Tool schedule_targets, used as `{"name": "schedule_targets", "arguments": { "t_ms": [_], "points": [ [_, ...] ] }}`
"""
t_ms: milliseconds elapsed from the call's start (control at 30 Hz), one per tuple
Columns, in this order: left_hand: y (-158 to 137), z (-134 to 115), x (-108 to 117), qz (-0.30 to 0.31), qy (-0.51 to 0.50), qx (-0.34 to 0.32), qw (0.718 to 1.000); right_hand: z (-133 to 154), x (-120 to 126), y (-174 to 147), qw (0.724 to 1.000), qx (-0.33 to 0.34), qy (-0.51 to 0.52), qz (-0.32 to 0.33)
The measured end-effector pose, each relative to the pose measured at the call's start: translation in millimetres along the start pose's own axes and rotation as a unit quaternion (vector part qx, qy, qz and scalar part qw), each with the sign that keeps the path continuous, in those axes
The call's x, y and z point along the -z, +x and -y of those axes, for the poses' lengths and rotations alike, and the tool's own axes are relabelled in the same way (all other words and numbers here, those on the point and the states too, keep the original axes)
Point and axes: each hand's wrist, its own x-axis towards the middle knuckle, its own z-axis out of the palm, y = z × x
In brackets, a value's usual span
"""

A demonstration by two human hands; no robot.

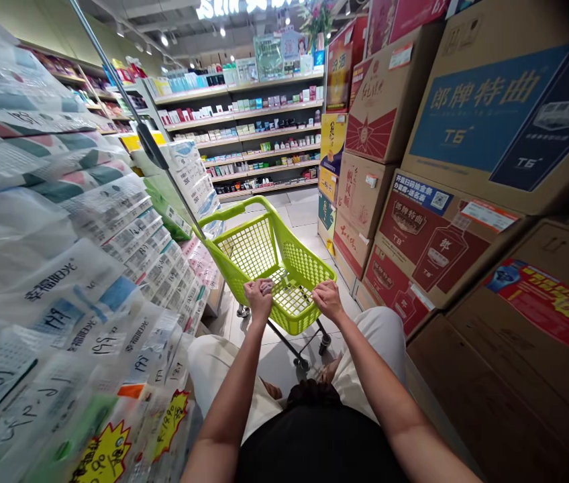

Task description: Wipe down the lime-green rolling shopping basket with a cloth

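A lime-green shopping cart with a latticed plastic basket stands in the aisle right in front of my knees. My left hand is closed at the left side of its near rim; something small and pale shows at the fingers, too small to name. At the right corner of that rim, my right hand is closed in a fist, knuckles up. Nothing is visible inside the basket. A thin metal pole with a dark grip slants down from the upper left to the cart's left side.
Wrapped tissue packs with handwritten prices are piled high on the left. Stacked cardboard cartons wall the right side. Ahead, shelves hold small boxed goods and bottles. Pale floor tiles run between the cart and the shelves.
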Motion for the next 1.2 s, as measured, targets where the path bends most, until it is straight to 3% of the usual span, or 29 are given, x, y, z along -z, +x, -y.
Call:
{"name": "schedule_targets", "arguments": {
  "t_ms": [100,167,367,433,533,600,733,800,900,967,1133,1200],
  "points": [
    [-28.6,3.1,-4.8,0.031,-0.033,-0.040,0.998,6.0,3.6,0.7,1.000,-0.008,-0.007,-0.010],
    [-31.1,4.5,-4.8,0.040,-0.044,-0.050,0.997,16.3,3.7,-3.3,1.000,-0.001,-0.016,-0.012],
    [9.8,5.1,0.2,-0.033,-0.054,0.072,0.995,39.1,-5.8,-20.8,0.998,0.059,-0.017,0.000],
    [5.3,7.3,-1.1,-0.025,-0.019,0.012,0.999,36.1,-6.6,-21.9,0.999,0.051,-0.015,-0.005],
    [-4.5,15.1,3.3,0.042,0.021,-0.123,0.991,26.7,-2.7,-20.1,0.999,0.046,0.000,-0.002],
    [2.3,21.7,13.1,0.038,0.026,-0.116,0.992,20.4,1.6,-18.9,0.999,0.049,0.011,0.006],
    [25.5,32.6,30.6,-0.069,0.043,-0.015,0.997,11.5,5.9,-18.5,0.999,0.038,0.032,0.007],
    [22.6,36.0,29.4,-0.042,0.036,-0.042,0.998,7.7,4.5,-18.6,0.999,0.021,0.041,-0.004],
    [13.7,39.1,23.3,0.048,0.021,-0.132,0.990,2.9,1.4,-18.0,0.998,0.007,0.054,-0.014],
    [22.3,38.9,25.3,0.047,0.032,-0.138,0.989,1.3,0.6,-17.3,0.998,0.008,0.060,-0.012],
    [74.6,35.4,43.2,-0.093,0.071,-0.055,0.992,4.0,0.5,-15.0,0.998,0.016,0.056,0.006],
    [80.4,36.6,45.0,-0.049,0.075,-0.103,0.991,5.3,0.3,-14.3,0.998,0.033,0.054,0.031]
  ]
}}
